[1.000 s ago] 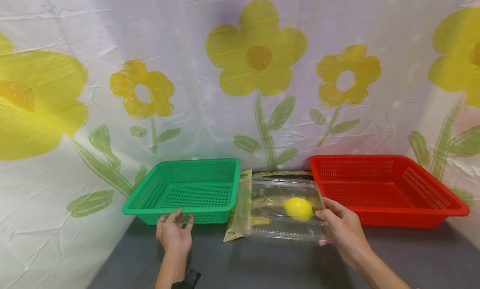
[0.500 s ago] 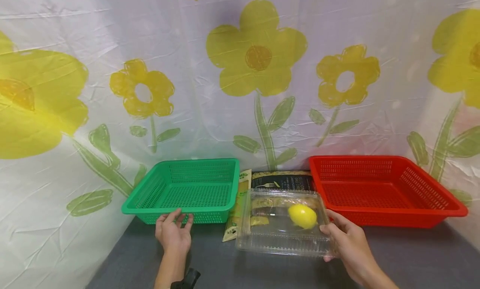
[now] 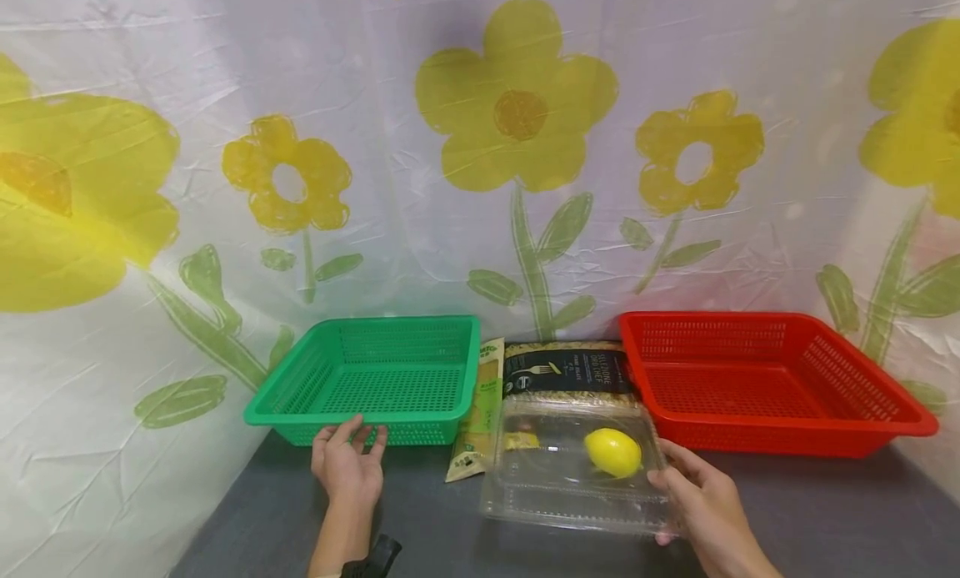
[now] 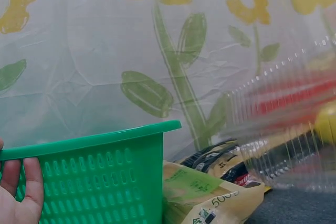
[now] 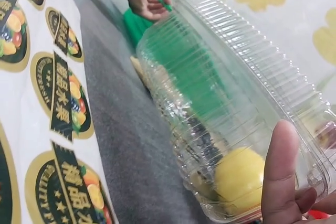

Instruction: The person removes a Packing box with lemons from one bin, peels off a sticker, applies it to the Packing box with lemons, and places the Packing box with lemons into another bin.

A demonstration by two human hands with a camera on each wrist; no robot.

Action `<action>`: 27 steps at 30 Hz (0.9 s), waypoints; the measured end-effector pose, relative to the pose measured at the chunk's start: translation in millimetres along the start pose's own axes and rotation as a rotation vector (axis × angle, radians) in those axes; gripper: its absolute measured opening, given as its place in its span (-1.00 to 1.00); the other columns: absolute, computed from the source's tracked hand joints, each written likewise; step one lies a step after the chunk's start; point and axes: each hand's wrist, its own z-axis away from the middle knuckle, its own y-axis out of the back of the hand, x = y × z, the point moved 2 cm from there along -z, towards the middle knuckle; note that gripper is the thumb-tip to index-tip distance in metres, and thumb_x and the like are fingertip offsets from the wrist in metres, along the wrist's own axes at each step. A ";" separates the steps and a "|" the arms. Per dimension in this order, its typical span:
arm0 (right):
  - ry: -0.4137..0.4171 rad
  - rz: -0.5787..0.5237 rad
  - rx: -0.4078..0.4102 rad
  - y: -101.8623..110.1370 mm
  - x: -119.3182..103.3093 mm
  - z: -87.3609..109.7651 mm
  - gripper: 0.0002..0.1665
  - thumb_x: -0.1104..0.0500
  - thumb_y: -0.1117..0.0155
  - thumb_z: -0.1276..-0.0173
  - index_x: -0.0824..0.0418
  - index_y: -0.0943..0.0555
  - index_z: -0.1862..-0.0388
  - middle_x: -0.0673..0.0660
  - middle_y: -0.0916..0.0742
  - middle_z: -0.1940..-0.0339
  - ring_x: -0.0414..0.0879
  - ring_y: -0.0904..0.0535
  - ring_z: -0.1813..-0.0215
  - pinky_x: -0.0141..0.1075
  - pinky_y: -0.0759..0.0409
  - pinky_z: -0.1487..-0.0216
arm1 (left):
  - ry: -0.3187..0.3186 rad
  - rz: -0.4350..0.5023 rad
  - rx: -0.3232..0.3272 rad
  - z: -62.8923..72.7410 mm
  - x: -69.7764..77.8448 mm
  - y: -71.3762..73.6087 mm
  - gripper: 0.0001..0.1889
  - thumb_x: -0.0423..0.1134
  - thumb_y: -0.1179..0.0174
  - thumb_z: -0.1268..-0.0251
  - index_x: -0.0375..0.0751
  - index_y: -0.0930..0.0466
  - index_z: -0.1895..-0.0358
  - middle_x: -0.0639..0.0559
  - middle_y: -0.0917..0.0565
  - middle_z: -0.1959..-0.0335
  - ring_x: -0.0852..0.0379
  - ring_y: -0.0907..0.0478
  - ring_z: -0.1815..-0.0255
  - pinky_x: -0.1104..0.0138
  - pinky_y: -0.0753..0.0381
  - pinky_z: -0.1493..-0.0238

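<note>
In the head view my right hand grips the right end of a clear plastic clamshell box, holding it above the dark table. A yellow lemon lies inside, near the gripped end. The right wrist view shows the thumb against the box wall beside the lemon. My left hand pinches the front rim of a green plastic basket. Its fingers lie under the rim, against the slotted wall. No contents show in the green basket.
A red basket stands at the right. Between the baskets lie a yellow-green food bag and a dark pasta packet, partly behind the box. A flowered curtain hangs behind. Fruit-logo printed sheeting shows along the near side.
My right hand has drawn the clear box and lemon toward me, downward in the head view, uncovering the dark packet behind. My left hand has stayed on the green basket.
</note>
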 end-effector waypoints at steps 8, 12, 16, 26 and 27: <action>0.008 -0.014 0.010 1.3 16.6 -6.0 -0.27 0.28 -0.27 -0.36 0.25 -0.34 -0.51 0.05 -0.45 0.27 -0.21 -0.29 0.61 -0.12 -0.67 0.56 | -0.005 -0.004 -0.004 -0.7 -1.4 -0.4 -0.71 -0.35 -0.19 -0.47 -0.13 -0.18 0.18 -0.02 -0.39 0.13 0.03 -0.48 0.18 0.16 -0.61 0.02; 0.037 -0.013 0.002 -0.5 19.1 -9.3 -0.27 0.26 -0.30 -0.38 0.25 -0.35 -0.51 0.08 -0.43 0.21 -0.20 -0.29 0.62 -0.10 -0.68 0.54 | -0.009 -0.002 0.000 -1.1 -0.7 0.5 -0.69 -0.35 -0.19 -0.46 -0.12 -0.16 0.19 -0.02 -0.40 0.15 0.03 -0.48 0.19 0.15 -0.61 0.03; 0.045 -0.009 -0.023 -0.3 19.4 -9.5 -0.30 0.14 -0.32 -0.43 0.20 -0.35 -0.50 0.13 -0.41 0.13 -0.18 -0.31 0.62 -0.11 -0.70 0.48 | -0.001 0.001 -0.004 0.2 -0.4 1.5 -0.72 -0.35 -0.16 -0.49 -0.11 -0.16 0.19 -0.01 -0.39 0.15 0.03 -0.46 0.16 0.16 -0.61 0.01; 0.057 0.008 -0.094 8.0 18.6 -8.7 -0.30 0.01 -0.26 -0.51 0.22 -0.30 -0.50 0.16 -0.41 0.00 -0.17 -0.36 0.50 -0.05 -0.74 0.37 | 0.012 -0.057 -0.062 4.6 -6.3 -3.9 -0.79 -0.20 -0.07 -0.57 -0.10 -0.19 0.15 -0.02 -0.35 0.17 0.04 -0.49 0.27 0.20 -0.64 0.04; 0.053 0.022 -0.106 9.8 18.5 -8.6 -0.30 0.00 -0.24 -0.52 0.22 -0.29 -0.51 0.18 -0.40 -0.03 -0.15 -0.37 0.47 -0.04 -0.74 0.35 | 0.014 -0.061 -0.059 5.5 -6.5 -3.3 -0.79 -0.20 -0.07 -0.57 -0.11 -0.20 0.14 -0.03 -0.36 0.17 0.05 -0.50 0.28 0.20 -0.65 0.03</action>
